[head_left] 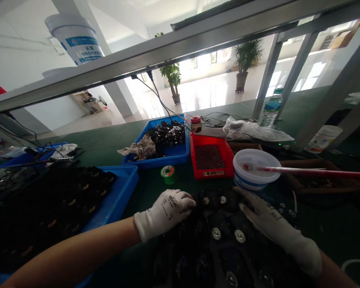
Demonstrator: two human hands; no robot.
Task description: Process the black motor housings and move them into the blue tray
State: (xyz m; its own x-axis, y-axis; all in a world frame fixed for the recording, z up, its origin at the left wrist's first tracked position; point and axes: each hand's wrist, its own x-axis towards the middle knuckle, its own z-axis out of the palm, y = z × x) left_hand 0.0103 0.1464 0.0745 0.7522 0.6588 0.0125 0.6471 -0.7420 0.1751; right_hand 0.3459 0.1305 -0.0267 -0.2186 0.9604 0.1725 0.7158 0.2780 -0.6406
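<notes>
In the head view, several black blocks with round silver metal discs [216,233] stand in rows between my hands. My left hand [170,210], in a white glove with printed lettering, has its fingers curled against the left end of the far row of black blocks [214,200]. At that row's right end is my right hand [265,214], also gloved, its thumb and fingers closed about the end block. Dark surfaces hide the fingertips and the exact edges of the blocks. Beyond the left hand stands a green solder spool [169,175].
A blue tray [129,176] of black parts lies left; another blue tray [177,158] holds metal-and-black pieces. A red bin [213,173] contains small dark pieces. A red-handled brush [288,171] rests in a white tub [249,182]. A metal frame [180,50] crosses above the bench.
</notes>
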